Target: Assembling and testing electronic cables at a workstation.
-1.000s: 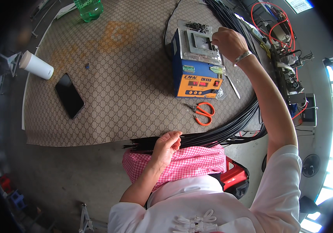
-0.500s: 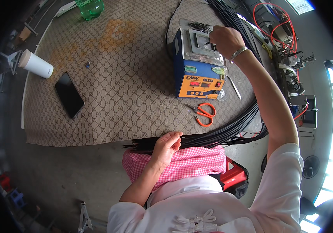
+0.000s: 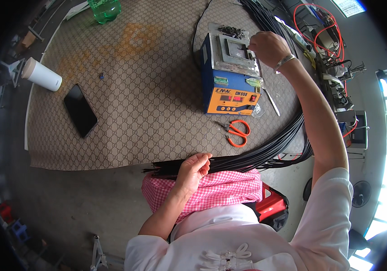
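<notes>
A blue box with an orange front panel [image 3: 232, 100] and a square metal basin [image 3: 236, 50] on top, looking like a solder pot, stands on the table. At the basin's right rim my right hand [image 3: 271, 49] is closed in a pinch. A thin dark piece shows just below its fingertips; the fingers hide most of it. My left hand [image 3: 195, 170] is closed at the table's front edge, over the bundle of black cables [image 3: 265, 151]. Whatever lies between its fingers is too small to make out. Orange-handled snips [image 3: 237, 133] lie between the box and the cables.
Dark scraps [image 3: 232, 31] lie behind the basin, and a thin white tool [image 3: 271, 100] rests right of the box. Leftward are a phone [image 3: 81, 110], a white tumbler [image 3: 43, 76] and a green bottle [image 3: 105, 10]. Pink checked cloth [image 3: 229, 187] covers my lap.
My right hand has drawn back a little to the right, bringing the dark piece from over the basin to its rim. My left hand has stayed in place.
</notes>
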Demonstrator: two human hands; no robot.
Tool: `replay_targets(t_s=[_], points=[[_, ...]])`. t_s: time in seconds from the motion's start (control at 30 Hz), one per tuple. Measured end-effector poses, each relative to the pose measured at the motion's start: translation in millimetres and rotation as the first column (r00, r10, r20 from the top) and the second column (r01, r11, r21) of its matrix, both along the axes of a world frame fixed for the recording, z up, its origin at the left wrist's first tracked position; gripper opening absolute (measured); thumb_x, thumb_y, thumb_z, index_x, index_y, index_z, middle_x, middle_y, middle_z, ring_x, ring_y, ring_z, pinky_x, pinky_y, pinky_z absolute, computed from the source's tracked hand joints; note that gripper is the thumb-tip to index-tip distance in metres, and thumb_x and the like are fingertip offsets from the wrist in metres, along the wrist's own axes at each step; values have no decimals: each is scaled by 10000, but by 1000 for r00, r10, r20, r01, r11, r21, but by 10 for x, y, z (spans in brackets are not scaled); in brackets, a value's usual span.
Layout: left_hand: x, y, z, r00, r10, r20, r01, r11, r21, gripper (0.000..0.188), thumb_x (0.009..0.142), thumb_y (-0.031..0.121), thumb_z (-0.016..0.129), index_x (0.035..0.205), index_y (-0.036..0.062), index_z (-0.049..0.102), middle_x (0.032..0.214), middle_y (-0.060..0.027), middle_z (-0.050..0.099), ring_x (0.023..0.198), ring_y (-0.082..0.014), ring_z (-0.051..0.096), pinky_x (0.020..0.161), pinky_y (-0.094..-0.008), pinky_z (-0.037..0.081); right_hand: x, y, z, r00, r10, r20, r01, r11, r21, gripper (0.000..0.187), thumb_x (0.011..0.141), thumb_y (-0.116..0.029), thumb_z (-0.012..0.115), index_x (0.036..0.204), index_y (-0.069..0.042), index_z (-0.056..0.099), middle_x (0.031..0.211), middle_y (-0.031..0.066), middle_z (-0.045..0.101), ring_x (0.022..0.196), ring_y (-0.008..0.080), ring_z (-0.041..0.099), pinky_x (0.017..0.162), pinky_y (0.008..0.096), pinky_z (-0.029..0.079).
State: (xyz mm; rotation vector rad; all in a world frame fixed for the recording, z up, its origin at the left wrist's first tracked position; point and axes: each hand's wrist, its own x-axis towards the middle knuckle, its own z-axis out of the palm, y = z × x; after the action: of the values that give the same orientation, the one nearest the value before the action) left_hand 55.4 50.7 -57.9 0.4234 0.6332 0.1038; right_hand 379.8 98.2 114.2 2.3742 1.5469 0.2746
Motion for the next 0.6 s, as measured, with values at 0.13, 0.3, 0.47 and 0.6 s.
replay_targets(t_s=[0.13, 0.3, 0.47, 0.6], points=[[-3, -2, -4, 1000, 6, -8, -6, 1000, 2, 157, 863, 132, 512, 942, 14, 581, 705, 17, 537, 601, -54, 487, 558, -191, 399, -98, -27, 64, 998, -41, -49, 41, 999, 7, 242, 798, -256, 523, 747, -60, 656, 757, 117, 630, 753, 263, 614, 672, 371, 486], [-5, -4, -6, 1000, 9, -7, -9, 1000, -2, 158, 864, 129, 510, 945, 14, 581, 706, 16, 537, 603, -55, 487, 561, -192, 399, -105, -9, 54, 994, -90, -54, 90, 996, -10, 279, 786, -240, 482, 731, -24, 649, 770, 154, 629, 756, 287, 614, 700, 383, 485], [-10, -4, -8, 1000, 7, -5, -7, 1000, 2, 162, 864, 129, 507, 951, 13, 580, 710, 16, 540, 606, -53, 487, 566, -192, 398, -20, 1, -76, 996, -66, -60, 71, 993, 94, 284, 748, -236, 464, 655, -12, 611, 647, 176, 574, 629, 314, 580, 625, 413, 459], [-10, 2, -10, 1000, -3, -5, 3, 1000, 2, 166, 865, 133, 506, 952, 13, 580, 712, 17, 542, 607, -51, 487, 571, -191, 397, -85, 66, -42, 990, -131, -59, 130, 991, -23, 265, 759, -202, 465, 740, -12, 648, 762, 178, 626, 759, 294, 618, 704, 393, 486]])
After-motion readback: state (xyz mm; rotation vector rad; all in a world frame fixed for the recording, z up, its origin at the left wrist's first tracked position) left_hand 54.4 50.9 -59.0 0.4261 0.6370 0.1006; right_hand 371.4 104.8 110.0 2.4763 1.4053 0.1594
